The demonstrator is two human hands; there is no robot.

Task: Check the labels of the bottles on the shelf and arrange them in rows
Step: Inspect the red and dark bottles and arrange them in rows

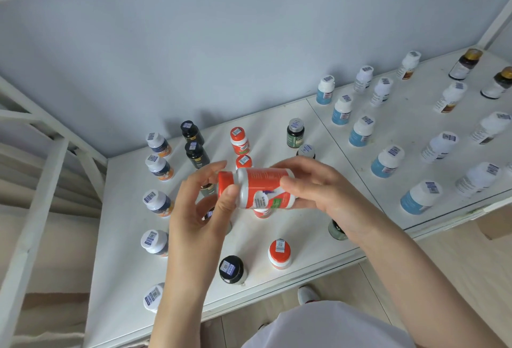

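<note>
- An orange-and-white plastic bottle [260,188] is held on its side above the middle of the white shelf [133,278]. Its long axis runs left to right. Its orange cap [224,184] points toward the shelf's left edge and its base toward the right, with the printed label turned up to the camera.
- The left hand [199,209] pinches the cap end, thumb at the neck in front and fingers curved behind the cap.
- The right hand [313,189] grips the base end, thumb across the label and fingers wrapped behind. The bottle spans the gap between the two hands, clear of the shelf.
- Toward the back edge, an upright orange-capped bottle [239,141] heads a line that runs under the hands. A lone orange-capped bottle [279,253] stands near the front edge, with a black-capped bottle [231,268] beside it.
- White-capped bottles with dark-blue-and-orange labels [158,203] line the left edge.
- Two black bottles [194,132] and a dark green bottle with a silver cap [295,132] stand near the back edge.
- On the right half, blue-labelled white bottles [361,131] run in a row from back to front. Two brown gold-capped bottles [465,66] stand at the back right corner.
</note>
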